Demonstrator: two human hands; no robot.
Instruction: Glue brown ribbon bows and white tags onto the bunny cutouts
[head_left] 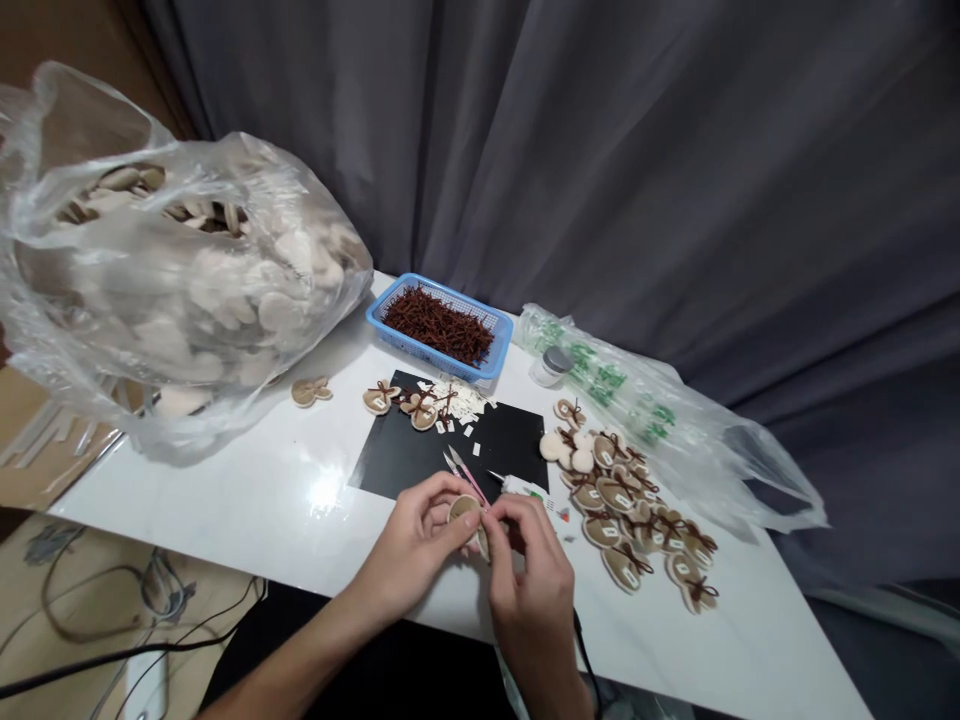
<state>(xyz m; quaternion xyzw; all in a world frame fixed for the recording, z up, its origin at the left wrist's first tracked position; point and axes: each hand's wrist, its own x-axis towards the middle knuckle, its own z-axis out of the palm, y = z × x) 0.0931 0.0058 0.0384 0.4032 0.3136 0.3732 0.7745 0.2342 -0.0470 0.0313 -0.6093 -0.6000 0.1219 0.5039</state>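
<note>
My left hand [417, 545] is closed around a small brown padded fabric piece [463, 507] with a pale edge, thumb across its front. My right hand [531, 565] pinches the right edge of the same piece; its fingertips hide part of it. Just beyond the hands, pink-handled tweezers [470, 472] lie on a black mat [382, 455]. Beside them is a white tube with a thin tip [517, 487], partly behind my right hand. Small white labels [463, 402] are heaped at the mat's back edge, near brown pieces with bows [420, 410].
A blue basket [382, 325] holds dark brown bows. On the left stands a large clear bag [247, 290] full of fabric pieces. Bow-tied, labelled pieces [616, 495] are piled at the right, near a grey-lidded jar [551, 366] and green-printed plastic bags [652, 400]. Cables [135, 650] lie below left.
</note>
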